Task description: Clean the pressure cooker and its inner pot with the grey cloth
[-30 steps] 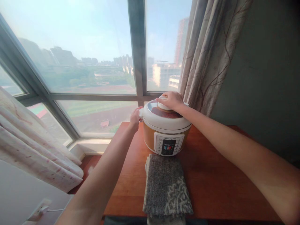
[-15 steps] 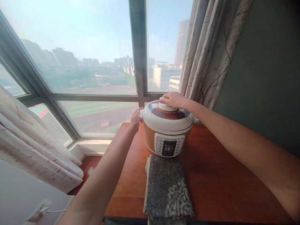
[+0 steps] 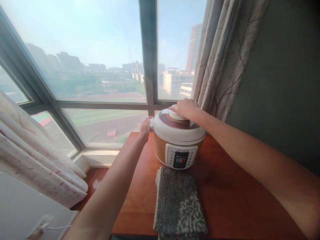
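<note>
A white and golden-brown electric pressure cooker point(image 3: 178, 136) stands at the far part of the wooden table, its control panel point(image 3: 180, 156) facing me. My left hand point(image 3: 145, 129) is closed around the white handle on the cooker's left side. On top, my right hand point(image 3: 186, 108) grips the white lid knob point(image 3: 177, 115), fingers bent over it; the palm and wrist cover part of the lid. The lid point(image 3: 163, 120), white with a dark reddish-brown centre, sits on the cooker. A folded grey towel point(image 3: 177, 200) with a pale pattern lies in front of it.
The brown table point(image 3: 240, 203) extends right and left of the cooker. Behind it are a large window point(image 3: 100, 106) and a grey curtain point(image 3: 225, 66). Another curtain point(image 3: 35, 160) hangs at the left, above a wall socket point(image 3: 41, 228) with a white cord.
My right hand has shifted slightly to the right and turned with the lid knob; the lid looks slightly rotated. My left hand keeps its hold on the side handle. The view has tilted a little.
</note>
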